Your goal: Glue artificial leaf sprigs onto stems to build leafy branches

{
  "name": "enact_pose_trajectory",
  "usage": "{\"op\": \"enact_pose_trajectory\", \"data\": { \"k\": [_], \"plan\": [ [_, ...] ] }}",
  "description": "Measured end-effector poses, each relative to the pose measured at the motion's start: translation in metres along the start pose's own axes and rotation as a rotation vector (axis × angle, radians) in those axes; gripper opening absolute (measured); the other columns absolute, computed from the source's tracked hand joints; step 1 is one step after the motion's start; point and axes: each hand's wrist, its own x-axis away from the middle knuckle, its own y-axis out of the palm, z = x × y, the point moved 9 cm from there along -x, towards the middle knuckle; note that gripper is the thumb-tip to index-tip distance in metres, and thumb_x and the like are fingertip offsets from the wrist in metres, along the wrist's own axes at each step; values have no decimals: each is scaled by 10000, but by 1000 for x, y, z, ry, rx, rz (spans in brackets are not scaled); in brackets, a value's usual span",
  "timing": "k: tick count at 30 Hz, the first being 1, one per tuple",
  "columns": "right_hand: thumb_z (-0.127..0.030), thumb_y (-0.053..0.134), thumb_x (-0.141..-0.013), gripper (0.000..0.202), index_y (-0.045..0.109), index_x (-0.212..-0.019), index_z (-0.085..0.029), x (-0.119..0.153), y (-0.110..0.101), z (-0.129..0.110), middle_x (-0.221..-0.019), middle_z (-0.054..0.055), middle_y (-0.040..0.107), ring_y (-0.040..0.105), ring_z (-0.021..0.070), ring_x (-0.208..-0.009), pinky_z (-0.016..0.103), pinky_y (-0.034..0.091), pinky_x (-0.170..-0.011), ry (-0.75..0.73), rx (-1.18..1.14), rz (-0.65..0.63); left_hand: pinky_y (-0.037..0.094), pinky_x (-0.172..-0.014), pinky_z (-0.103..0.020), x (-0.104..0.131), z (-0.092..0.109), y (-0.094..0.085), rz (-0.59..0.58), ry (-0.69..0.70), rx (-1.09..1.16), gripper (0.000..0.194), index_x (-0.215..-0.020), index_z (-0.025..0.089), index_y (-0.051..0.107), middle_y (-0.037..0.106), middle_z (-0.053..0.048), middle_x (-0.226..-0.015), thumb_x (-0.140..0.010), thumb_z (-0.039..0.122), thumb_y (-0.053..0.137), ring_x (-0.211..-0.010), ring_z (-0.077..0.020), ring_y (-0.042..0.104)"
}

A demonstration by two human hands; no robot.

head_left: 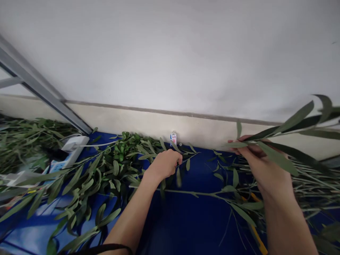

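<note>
Long green leaves on a thin branch (281, 157) stretch to the right from my right hand (261, 159), whose fingers are closed round its end. My left hand (167, 163) is curled over the blue surface, among thin leafy twigs; its fingertips are pressed together and what they hold, if anything, is hidden. Below both hands a bare-stemmed branch (196, 193) lies across the blue surface (186, 223). Left of my left hand is a pile of leafy branches (90, 184).
A white power strip (74, 147) with a cable lies at the left by a metal frame (47, 88). A small labelled tube (173, 138) stands by the wall (202, 131). Many bare stems (310, 180) and a yellow-handled tool (258, 239) lie at the right.
</note>
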Motion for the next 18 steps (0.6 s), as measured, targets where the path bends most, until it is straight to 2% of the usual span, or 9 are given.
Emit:
{"op": "enact_pose_trajectory", "data": {
  "k": [3,6,7,8,11,13,18],
  "plan": [
    [-367,841,-815,121,803,-870,-266,2,8,-6,-822,22,812,785,270,-781,428,650,-826,-27,86,-34,503,-669,-288,-1,-1,-4,16,43,38,346,-768,194,730,714,2,-703,-645,-92,578,-700,-194,690],
    [-358,817,-843,96,815,-858,-264,3,14,-10,-831,33,824,794,296,-811,449,652,-819,-53,145,-77,518,-658,-261,-2,-5,-23,126,71,107,173,-747,217,720,717,20,-710,-709,48,725,-682,-169,688],
    [-348,819,-839,85,815,-858,-266,3,15,-10,-813,31,823,796,301,-795,448,660,-792,-42,127,-88,528,-674,-273,-2,-10,-32,211,50,121,78,-766,218,714,721,10,-729,-765,152,755,-690,-174,689],
    [-337,827,-830,75,815,-860,-269,4,16,-9,-798,28,821,797,301,-775,443,668,-763,-27,94,-93,537,-699,-297,-3,-16,-42,317,9,128,74,-799,214,706,725,-10,-758,-834,268,743,-708,-186,689],
    [-322,840,-816,69,816,-864,-279,6,20,-9,-801,27,821,797,295,-762,432,675,-753,-3,19,-109,544,-766,-378,-2,-39,-61,632,-146,125,304,-922,179,672,737,-100,-888,-949,479,633,-817,-249,699],
    [-328,833,-824,63,812,-857,-279,7,24,-11,-791,25,815,791,287,-755,423,669,-744,-13,24,-125,552,-781,-375,-6,-49,-57,722,-184,138,343,-1003,168,667,749,-131,-986,-895,489,716,-911,-276,712],
    [-380,827,-835,103,799,-821,-282,7,29,-13,-775,19,808,785,283,-748,422,653,-751,-40,91,-158,572,-778,-344,-22,-62,-33,750,-161,186,243,-985,183,697,784,-93,-927,-872,386,767,-858,-258,748]
  ]
}}
